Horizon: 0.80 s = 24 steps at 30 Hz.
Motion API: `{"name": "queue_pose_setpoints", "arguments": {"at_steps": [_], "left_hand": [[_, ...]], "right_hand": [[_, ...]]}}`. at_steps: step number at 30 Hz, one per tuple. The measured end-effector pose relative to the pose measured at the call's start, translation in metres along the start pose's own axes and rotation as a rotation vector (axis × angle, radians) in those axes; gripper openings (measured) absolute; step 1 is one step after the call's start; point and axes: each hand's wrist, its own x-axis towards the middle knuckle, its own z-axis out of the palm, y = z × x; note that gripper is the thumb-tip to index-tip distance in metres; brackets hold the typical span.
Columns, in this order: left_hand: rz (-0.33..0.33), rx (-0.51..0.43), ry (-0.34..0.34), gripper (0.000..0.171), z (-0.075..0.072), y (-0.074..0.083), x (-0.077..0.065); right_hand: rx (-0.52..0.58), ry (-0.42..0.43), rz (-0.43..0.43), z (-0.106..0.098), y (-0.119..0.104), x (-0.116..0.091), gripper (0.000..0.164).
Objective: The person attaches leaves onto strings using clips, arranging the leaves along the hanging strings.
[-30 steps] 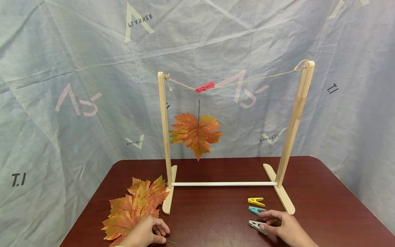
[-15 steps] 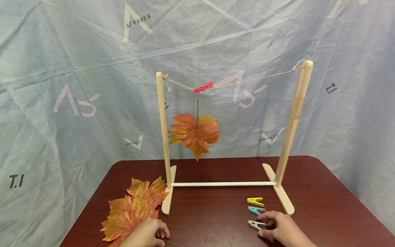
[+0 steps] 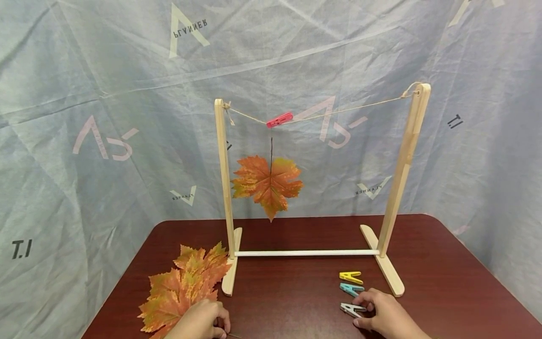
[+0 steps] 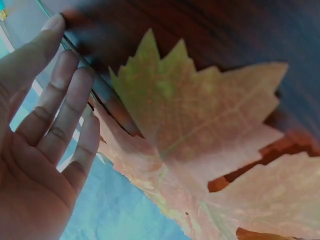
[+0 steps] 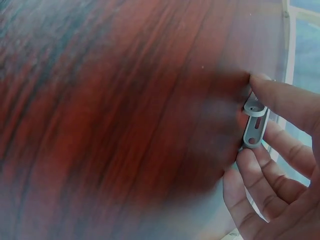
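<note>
In the head view my left hand (image 3: 203,320) pinches the thin stem of an orange-green artificial maple leaf (image 3: 163,296), one of several piled at left. In the left wrist view the stem (image 4: 115,117) runs past the thumb tip. My right hand (image 3: 383,313) curls its thumb and fingers around a white clothespin (image 3: 350,310) lying on the table. The right wrist view has this clothespin between thumb and fingertips; firm contact on both sides is hard to see. Just beyond lie a turquoise clothespin (image 3: 351,288) and a yellow clothespin (image 3: 350,277).
A wooden frame (image 3: 400,188) stands on the dark red table (image 3: 292,292), with a string (image 3: 347,108) sagging between its posts. A pink clothespin (image 3: 279,120) on the string has a maple leaf (image 3: 271,183) hanging below it. A grey printed cloth (image 3: 127,188) surrounds the table.
My right thumb has shifted off the white clothespin's body to its near side, with the fingers at its far side. My left hand has moved slightly down and left at the stem.
</note>
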Motion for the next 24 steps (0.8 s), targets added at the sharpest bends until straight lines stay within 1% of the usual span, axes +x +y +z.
{"name": "queue_pose_setpoints", "arguments": {"at_steps": [4,7,10,12,14,18,20,24], "left_hand": [[-0.002,0.010,-0.004,0.016,0.000,0.000,0.001],[-0.003,0.040,0.002,0.018,0.000,0.001,0.002],[0.009,0.077,0.029,0.022,0.001,0.001,0.002],[0.026,0.102,0.054,0.025,0.002,0.001,0.002],[0.040,0.119,0.075,0.028,0.002,0.001,0.002],[0.053,0.152,0.097,0.028,0.001,0.002,0.002],[0.048,0.163,0.097,0.026,0.000,0.002,0.002],[0.052,0.187,0.085,0.020,-0.003,0.003,0.003]], "right_hand": [[-0.004,-0.009,-0.004,0.000,0.000,0.000,0.023],[0.004,-0.020,-0.024,-0.001,0.001,0.000,0.021],[0.046,-0.053,-0.025,-0.004,0.004,0.001,0.019],[0.083,-0.084,-0.008,-0.006,0.007,0.002,0.019],[0.107,-0.127,0.028,-0.010,0.008,0.004,0.023],[0.152,-0.165,0.047,-0.016,0.007,0.005,0.026],[0.169,-0.165,0.037,-0.018,0.002,0.005,0.024],[0.182,-0.131,0.005,-0.021,-0.006,0.003,0.020]]}}
